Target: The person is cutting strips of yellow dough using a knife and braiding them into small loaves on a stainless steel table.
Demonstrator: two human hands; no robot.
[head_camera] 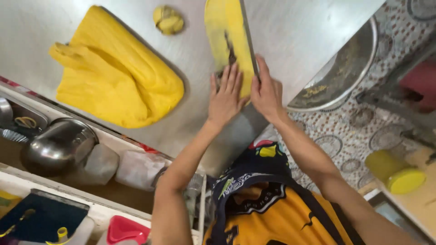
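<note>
Head view, two hands (245, 93) pressing one dough strip (225, 31), one dough ball (168, 19)

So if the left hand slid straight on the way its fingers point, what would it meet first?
The left hand already lies on the flattened yellow dough strip; straight on it would likely only ride further along that strip, over its dark tear.

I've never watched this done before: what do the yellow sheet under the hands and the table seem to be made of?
The yellow sheet under the left hand and right hand looks like soft dough: matte, smooth, pressed flat, with a dark tear. The table looks like stainless steel: grey, brushed, with dull reflections. The big yellow mass seems to be the same dough, folded and wrinkled.
</note>
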